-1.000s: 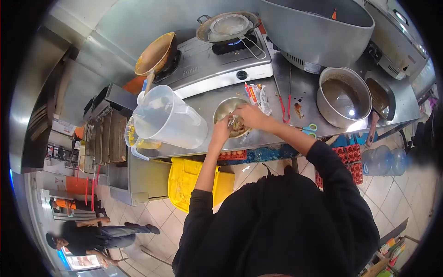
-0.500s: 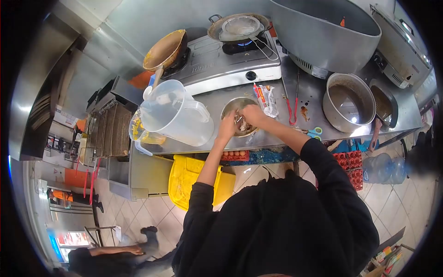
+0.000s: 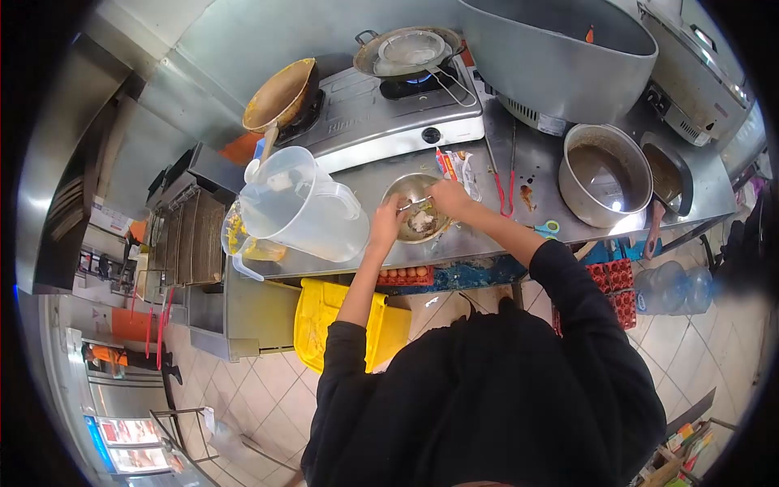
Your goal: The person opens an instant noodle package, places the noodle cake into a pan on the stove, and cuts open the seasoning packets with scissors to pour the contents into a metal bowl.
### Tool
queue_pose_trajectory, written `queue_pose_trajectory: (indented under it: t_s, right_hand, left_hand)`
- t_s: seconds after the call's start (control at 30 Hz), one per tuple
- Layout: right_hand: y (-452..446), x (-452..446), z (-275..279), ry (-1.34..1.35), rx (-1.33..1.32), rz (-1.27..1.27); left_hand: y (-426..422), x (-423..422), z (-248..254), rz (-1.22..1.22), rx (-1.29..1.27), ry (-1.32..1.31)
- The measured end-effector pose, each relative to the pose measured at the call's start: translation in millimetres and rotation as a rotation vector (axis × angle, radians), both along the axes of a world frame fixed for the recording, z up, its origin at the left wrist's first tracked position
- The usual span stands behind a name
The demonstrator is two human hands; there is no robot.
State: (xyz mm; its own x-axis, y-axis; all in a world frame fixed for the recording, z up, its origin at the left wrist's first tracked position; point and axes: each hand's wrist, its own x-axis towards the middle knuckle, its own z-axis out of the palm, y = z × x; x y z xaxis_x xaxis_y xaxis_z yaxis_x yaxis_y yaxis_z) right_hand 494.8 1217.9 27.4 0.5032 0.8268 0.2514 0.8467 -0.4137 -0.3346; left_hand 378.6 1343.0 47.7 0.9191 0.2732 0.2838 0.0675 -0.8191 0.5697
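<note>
A round metal bowl (image 3: 412,183) stands on the counter in front of me, with a whitish clump (image 3: 421,220) and some darker bits in it. Across its opening lies a thin silvery metal utensil (image 3: 415,203), whose exact kind I cannot make out. My left hand (image 3: 387,222) is closed at the utensil's left end, over the bowl's near left rim. At the other end, my right hand (image 3: 450,198) has its fingers closed round it. Just behind the right hand is a torn red-and-white packet (image 3: 461,172).
A large clear plastic jug (image 3: 312,211) stands left of the bowl. Behind is a gas stove (image 3: 357,122) carrying a pan (image 3: 280,96) and a wok (image 3: 369,58), a flame lit under the wok. Rightward are red tongs (image 3: 510,191), scissors (image 3: 548,229) and a pot (image 3: 606,174).
Both hands, earlier down inside the bowl, have risen and spread apart, showing the metal utensil between them. The view has shifted slightly. A person at lower left has left the view.
</note>
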Motion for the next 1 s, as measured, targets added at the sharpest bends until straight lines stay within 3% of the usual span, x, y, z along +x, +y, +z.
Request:
queue_pose_trajectory:
  t_s: [0.23, 0.53, 0.6, 0.8, 0.87, 1.0]
  right_hand:
    - [-1.0, 2.4, -2.7, 0.008, 0.005, 0.018]
    - [0.0, -6.7, 15.0, -0.069, -0.074, 0.055]
    - [4.5, -3.3, 4.5, -0.095, -0.081, 0.041]
    - [-0.1, -3.9, 4.8, -0.29, 0.025, 0.176]
    - [-2.7, -5.9, 10.0, -0.152, -0.011, 0.138]
    - [2.8, -3.5, -1.4, -0.165, 0.009, 0.107]
  left_hand:
    - [5.2, -3.9, -2.5, -0.036, -0.148, 0.007]
    - [1.3, 0.4, -9.0, -0.068, -0.07, -0.033]
    - [3.5, 0.8, -8.5, -0.084, 0.139, 0.092]
    - [-1.2, 2.8, 7.3, -0.09, 0.272, 0.177]
    - [-1.3, 3.5, 5.7, -0.109, 0.273, 0.137]
    - [-6.7, 6.1, 3.6, -0.137, 0.138, 0.054]
